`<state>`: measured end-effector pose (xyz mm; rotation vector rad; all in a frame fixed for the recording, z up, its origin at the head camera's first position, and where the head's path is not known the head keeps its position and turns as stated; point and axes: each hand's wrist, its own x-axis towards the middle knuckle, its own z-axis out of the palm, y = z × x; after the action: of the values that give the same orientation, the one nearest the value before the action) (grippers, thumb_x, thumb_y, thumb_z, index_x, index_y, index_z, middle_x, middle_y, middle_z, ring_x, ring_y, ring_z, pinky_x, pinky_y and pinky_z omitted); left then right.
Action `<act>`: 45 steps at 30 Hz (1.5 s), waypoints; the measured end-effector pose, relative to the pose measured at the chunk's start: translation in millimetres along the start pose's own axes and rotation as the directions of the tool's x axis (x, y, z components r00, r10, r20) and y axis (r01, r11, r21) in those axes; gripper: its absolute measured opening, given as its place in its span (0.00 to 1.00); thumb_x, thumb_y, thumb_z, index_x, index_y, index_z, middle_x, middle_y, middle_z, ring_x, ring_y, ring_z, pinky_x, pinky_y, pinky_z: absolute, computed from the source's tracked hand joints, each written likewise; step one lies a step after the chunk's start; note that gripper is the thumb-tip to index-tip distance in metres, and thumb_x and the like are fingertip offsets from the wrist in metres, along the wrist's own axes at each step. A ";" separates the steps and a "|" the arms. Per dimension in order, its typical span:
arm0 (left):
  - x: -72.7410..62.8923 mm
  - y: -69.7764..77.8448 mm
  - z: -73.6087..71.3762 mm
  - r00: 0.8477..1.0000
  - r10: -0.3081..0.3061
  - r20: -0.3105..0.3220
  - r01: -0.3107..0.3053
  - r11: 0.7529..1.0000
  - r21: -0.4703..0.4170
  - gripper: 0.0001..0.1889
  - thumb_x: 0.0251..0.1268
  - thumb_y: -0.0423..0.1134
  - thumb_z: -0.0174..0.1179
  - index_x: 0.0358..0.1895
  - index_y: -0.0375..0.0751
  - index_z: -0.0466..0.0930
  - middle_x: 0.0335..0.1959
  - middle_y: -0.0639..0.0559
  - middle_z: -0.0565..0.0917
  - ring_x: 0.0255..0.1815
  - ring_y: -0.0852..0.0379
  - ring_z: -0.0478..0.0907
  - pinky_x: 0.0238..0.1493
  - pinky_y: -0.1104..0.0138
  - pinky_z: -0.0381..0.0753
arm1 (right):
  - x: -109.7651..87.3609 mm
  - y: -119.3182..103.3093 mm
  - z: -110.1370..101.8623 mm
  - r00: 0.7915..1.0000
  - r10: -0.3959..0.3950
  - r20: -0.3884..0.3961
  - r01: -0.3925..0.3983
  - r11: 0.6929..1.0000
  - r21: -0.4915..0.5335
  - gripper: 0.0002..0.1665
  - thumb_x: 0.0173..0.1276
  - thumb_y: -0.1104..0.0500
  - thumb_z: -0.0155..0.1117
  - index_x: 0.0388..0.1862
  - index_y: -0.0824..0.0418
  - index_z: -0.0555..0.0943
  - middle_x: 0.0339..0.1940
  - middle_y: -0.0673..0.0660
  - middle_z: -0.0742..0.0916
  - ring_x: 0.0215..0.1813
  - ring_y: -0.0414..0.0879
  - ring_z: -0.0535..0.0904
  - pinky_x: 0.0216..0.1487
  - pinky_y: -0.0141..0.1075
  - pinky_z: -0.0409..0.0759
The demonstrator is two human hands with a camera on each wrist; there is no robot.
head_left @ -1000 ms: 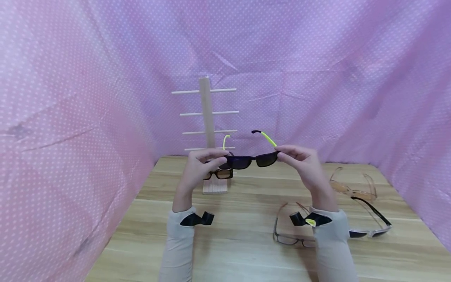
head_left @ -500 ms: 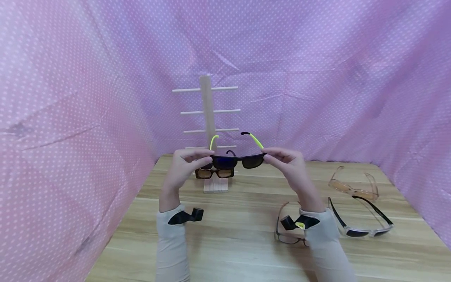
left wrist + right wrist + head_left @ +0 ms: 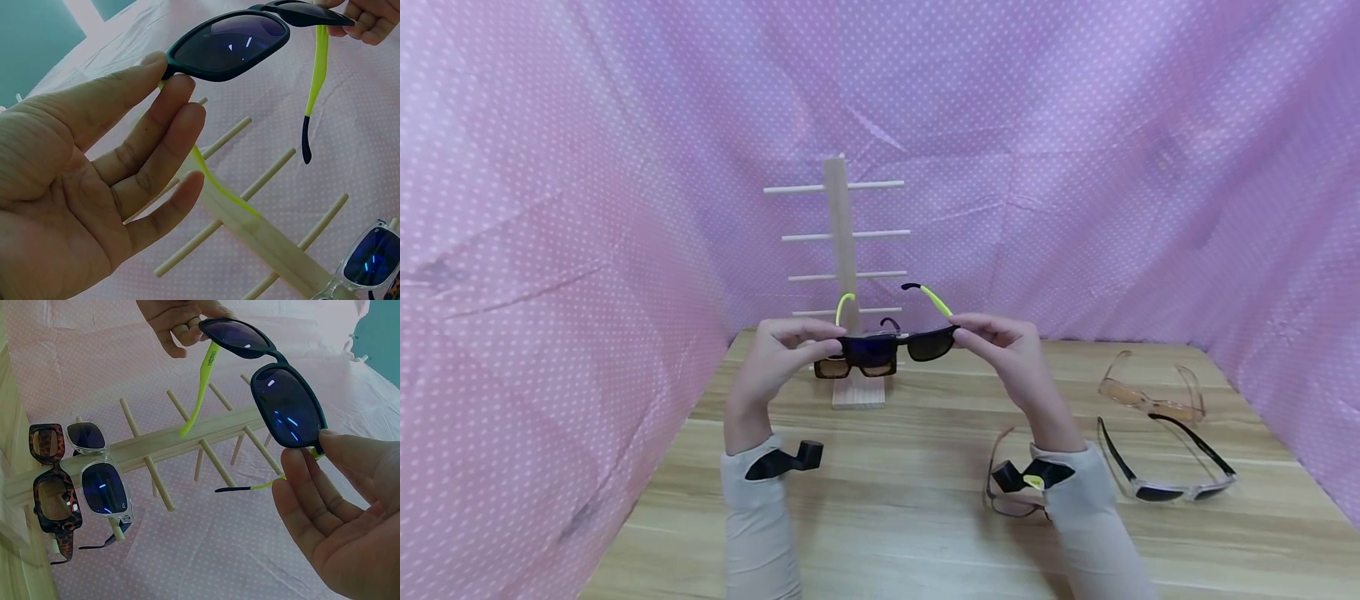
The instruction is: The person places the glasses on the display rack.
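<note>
Black-framed sunglasses with yellow-green temples are held up by both hands, lenses toward me and temples pointing at the rack. My left hand pinches the left hinge corner between thumb and fingers. On the opposite corner, my right hand pinches in the same way. Just behind them stands a wooden display rack with several crossbars. Its lower bars carry tortoiseshell sunglasses and clear-framed sunglasses with blue lenses; in the head view the held pair partly hides both.
On the right of the wooden table lie orange-tinted glasses, clear-and-black sunglasses and thin-framed glasses, the last partly under my right wrist. Pink dotted cloth surrounds the table at the back and sides.
Both hands have carried the black sunglasses leftward, from right of the rack to in front of its lower part. The grip at both corners is the same.
</note>
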<state>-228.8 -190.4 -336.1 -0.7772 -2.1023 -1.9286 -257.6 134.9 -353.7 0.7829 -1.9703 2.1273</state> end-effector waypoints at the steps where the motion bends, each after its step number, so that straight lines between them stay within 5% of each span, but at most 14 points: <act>1: -0.3 0.0 -0.8 1.000 0.003 0.000 -0.003 1.000 -0.003 0.13 0.61 0.24 0.69 0.41 0.47 0.92 0.43 0.59 0.91 0.43 0.64 0.85 0.46 0.72 0.84 | 0.0 0.1 0.8 1.000 0.002 0.001 -0.002 1.000 0.001 0.14 0.68 0.70 0.68 0.51 0.75 0.85 0.36 0.46 0.92 0.40 0.39 0.88 0.50 0.30 0.86; 18: -13.7 -7.3 -22.6 1.000 -0.008 -0.004 0.008 1.000 -0.027 0.10 0.65 0.26 0.67 0.46 0.39 0.90 0.43 0.58 0.91 0.44 0.63 0.86 0.52 0.71 0.85 | -4.3 11.5 25.3 0.999 -0.016 0.029 0.017 0.999 -0.029 0.16 0.69 0.68 0.69 0.52 0.76 0.83 0.37 0.45 0.91 0.40 0.42 0.88 0.49 0.30 0.86; 27: -19.5 -23.9 -20.1 0.993 -0.045 -0.110 0.049 0.998 0.034 0.10 0.68 0.28 0.65 0.50 0.31 0.87 0.45 0.57 0.91 0.52 0.60 0.85 0.60 0.69 0.82 | -0.2 28.3 31.4 1.000 0.026 0.003 -0.026 1.000 0.002 0.16 0.69 0.68 0.68 0.54 0.75 0.83 0.38 0.44 0.91 0.41 0.41 0.88 0.52 0.32 0.87; 34: -14.6 -34.4 -11.4 0.983 -0.072 -0.168 0.069 0.997 -0.021 0.10 0.68 0.29 0.65 0.49 0.37 0.89 0.36 0.61 0.90 0.41 0.61 0.86 0.56 0.69 0.83 | 6.4 32.6 31.1 0.998 0.048 -0.051 -0.047 0.999 0.024 0.17 0.70 0.67 0.68 0.54 0.74 0.84 0.41 0.45 0.91 0.42 0.38 0.88 0.53 0.33 0.87; 45: -19.9 -35.7 -4.8 0.942 -0.119 -0.312 0.104 0.993 -0.063 0.10 0.69 0.29 0.64 0.48 0.44 0.90 0.36 0.63 0.89 0.42 0.64 0.83 0.55 0.72 0.80 | 9.4 36.2 45.8 0.995 0.065 -0.075 -0.062 0.997 0.046 0.16 0.69 0.69 0.68 0.54 0.76 0.83 0.39 0.49 0.91 0.38 0.38 0.88 0.46 0.31 0.88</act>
<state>-230.5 -200.7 -375.9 -0.3311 -1.9494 -2.0075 -268.8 83.7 -381.2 0.6433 -1.9413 2.2082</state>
